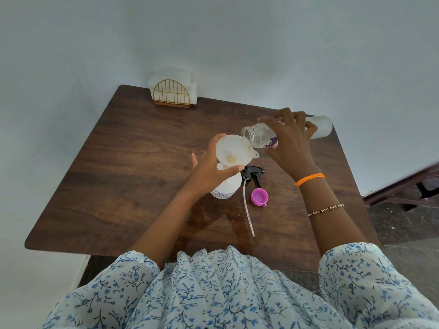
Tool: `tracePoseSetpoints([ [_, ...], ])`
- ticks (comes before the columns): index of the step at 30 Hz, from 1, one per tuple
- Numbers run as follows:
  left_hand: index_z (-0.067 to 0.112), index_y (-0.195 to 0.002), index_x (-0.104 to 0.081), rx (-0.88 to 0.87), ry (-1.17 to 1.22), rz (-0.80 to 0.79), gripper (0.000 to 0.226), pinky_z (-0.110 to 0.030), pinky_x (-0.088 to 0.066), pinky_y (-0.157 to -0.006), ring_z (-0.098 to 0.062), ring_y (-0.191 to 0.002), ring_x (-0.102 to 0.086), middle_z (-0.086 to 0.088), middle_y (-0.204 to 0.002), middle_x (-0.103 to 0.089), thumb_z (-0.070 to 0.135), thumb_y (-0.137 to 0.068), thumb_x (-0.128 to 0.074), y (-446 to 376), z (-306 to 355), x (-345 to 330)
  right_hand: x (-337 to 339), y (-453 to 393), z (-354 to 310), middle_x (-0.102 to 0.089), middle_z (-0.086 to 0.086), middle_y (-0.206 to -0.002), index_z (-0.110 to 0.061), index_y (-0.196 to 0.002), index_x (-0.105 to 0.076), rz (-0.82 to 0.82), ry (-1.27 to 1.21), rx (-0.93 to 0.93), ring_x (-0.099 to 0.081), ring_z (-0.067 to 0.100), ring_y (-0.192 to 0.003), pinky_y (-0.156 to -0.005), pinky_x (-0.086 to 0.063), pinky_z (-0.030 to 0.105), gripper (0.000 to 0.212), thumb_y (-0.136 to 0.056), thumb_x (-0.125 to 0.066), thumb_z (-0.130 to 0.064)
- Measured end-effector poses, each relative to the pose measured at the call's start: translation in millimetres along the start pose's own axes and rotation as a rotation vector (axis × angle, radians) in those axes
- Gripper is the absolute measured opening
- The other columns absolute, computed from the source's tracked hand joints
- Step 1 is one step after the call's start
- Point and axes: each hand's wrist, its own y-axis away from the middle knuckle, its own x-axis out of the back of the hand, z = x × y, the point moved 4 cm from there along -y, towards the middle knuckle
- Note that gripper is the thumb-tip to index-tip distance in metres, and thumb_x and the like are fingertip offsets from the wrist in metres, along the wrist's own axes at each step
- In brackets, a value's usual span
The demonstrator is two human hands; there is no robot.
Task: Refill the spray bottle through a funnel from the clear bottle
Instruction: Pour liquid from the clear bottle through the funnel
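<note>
Two hands: both busy over the worktop (133, 143).
Left hand (209, 172): fingers curled round funnel (234, 150) atop spray bottle (225, 186).
Right hand (291, 141): fingers gripping tilted clear bottle (260, 137), mouth over funnel.

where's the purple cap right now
In the head view the small purple plastic cap lies open side up on the brown wooden table, right of the white spray bottle, just in front of the black trigger sprayer head.

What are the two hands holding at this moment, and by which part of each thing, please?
The right hand grips the tilted clear bottle around its body. The left hand holds the white funnel by its rim, on the spray bottle.
</note>
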Motion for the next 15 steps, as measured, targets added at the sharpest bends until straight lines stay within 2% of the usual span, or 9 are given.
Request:
tracePoseSetpoints([
  [15,0.035,-0.140,-0.015,0.000,0.007,0.003,0.083,-0.055,0.014,-0.113,-0.016,-0.138,-0.025,0.010,-0.148,-0.029,0.049,-0.078,-0.067,0.4,1.4,1.3,-5.0,0.9,1.8,-0.051,0.009,-0.122,-0.027,-0.117,-0.060,-0.011,-0.005,-0.017,-0.041,0.035,-0.115,-0.089,-0.027,0.050,0.053,-0.067,-0.076,-0.016],
])
